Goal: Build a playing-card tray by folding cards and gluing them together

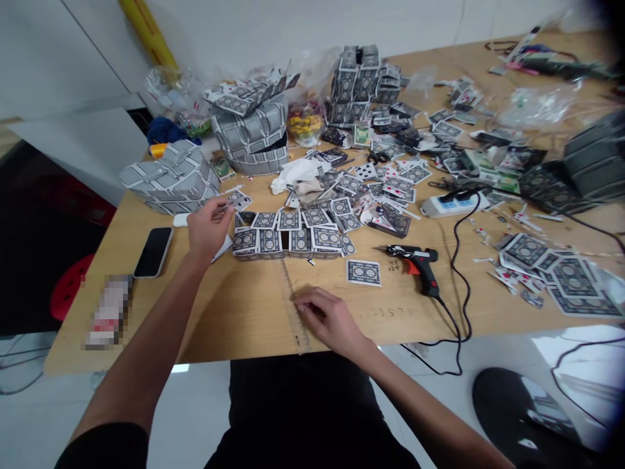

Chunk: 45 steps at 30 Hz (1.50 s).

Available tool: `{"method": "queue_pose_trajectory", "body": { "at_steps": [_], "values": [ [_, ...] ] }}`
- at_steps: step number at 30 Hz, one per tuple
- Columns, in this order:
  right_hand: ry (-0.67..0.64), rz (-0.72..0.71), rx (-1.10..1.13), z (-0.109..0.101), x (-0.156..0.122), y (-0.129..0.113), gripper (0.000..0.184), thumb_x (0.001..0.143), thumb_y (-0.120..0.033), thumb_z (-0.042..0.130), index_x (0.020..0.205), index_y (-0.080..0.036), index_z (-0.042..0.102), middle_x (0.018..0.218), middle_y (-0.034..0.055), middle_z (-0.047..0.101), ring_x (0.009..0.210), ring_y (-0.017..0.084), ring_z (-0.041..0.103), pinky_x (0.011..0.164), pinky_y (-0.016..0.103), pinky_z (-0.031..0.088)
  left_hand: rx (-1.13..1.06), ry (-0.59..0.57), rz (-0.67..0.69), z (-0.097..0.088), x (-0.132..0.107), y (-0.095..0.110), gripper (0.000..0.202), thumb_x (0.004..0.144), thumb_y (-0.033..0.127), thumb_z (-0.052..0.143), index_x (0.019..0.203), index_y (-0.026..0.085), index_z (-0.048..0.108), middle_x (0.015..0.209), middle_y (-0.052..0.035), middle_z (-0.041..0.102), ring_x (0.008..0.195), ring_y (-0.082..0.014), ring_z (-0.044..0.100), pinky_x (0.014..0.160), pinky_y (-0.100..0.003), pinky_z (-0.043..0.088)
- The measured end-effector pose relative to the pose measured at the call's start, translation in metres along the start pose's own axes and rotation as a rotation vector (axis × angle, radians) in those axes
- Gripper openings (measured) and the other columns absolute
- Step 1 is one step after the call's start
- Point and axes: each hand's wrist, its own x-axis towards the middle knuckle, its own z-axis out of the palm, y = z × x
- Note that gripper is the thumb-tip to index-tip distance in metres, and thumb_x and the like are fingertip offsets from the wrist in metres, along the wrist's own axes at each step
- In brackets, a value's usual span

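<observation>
Wooden tabletop (205, 319) under low wall of blue-grey playing cards (278, 240). Left hand (209, 228) closed, pinching single playing card (238, 200) between fingertips, just left of wall. Right hand (327, 319) released, lying relaxed against long ruler (296, 312), below wall. Hot glue gun (413, 264) right of wall; black smartphone (153, 252) farther left of wall, near table edge.

Playing card (238, 200) — pinched, tilted above the table
</observation>
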Motion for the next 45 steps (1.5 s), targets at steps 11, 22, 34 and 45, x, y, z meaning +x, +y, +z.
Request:
{"method": "queue_pose_trajectory", "body": {
  "at_steps": [11,22,34,45],
  "values": [
    [0.004,0.007,-0.017,0.001,0.000,0.001,0.016,0.105,-0.019,0.061,0.110,-0.023,0.075,0.103,0.0087,0.078,0.094,0.023,0.075,0.083,0.038,0.061,-0.006,-0.079,0.045,0.002,-0.003,-0.001,0.014,0.098,0.028,0.070,0.109,0.022,0.077,0.108,-0.0043,0.084,0.093,-0.0206,0.081,0.088,-0.033,0.065],
    [0.023,-0.008,-0.015,0.000,0.002,-0.001,0.015,0.104,-0.017,0.061,0.106,-0.023,0.075,0.102,0.0077,0.078,0.093,0.021,0.075,0.084,0.035,0.061,0.009,-0.085,0.064,0.002,-0.006,-0.002,0.016,0.098,0.029,0.068,0.110,0.023,0.077,0.111,-0.0028,0.084,0.093,-0.0187,0.080,0.089,-0.031,0.065],
    [0.022,0.024,-0.031,0.001,0.001,-0.001,0.014,0.104,-0.020,0.061,0.106,-0.023,0.076,0.099,0.0074,0.077,0.085,0.020,0.073,0.075,0.034,0.059,0.092,-0.107,0.095,-0.002,-0.011,-0.004,0.022,0.093,0.026,0.066,0.111,0.026,0.079,0.113,-0.0019,0.085,0.101,-0.0233,0.081,0.094,-0.035,0.062],
    [0.022,0.026,-0.019,0.001,0.001,-0.001,0.015,0.104,-0.018,0.062,0.107,-0.022,0.076,0.099,0.0072,0.076,0.087,0.020,0.073,0.077,0.033,0.058,0.249,-0.210,0.246,-0.005,-0.008,-0.009,0.028,0.089,0.020,0.061,0.110,0.024,0.079,0.115,-0.0069,0.083,0.110,-0.0297,0.075,0.101,-0.042,0.056]
  ]
}}
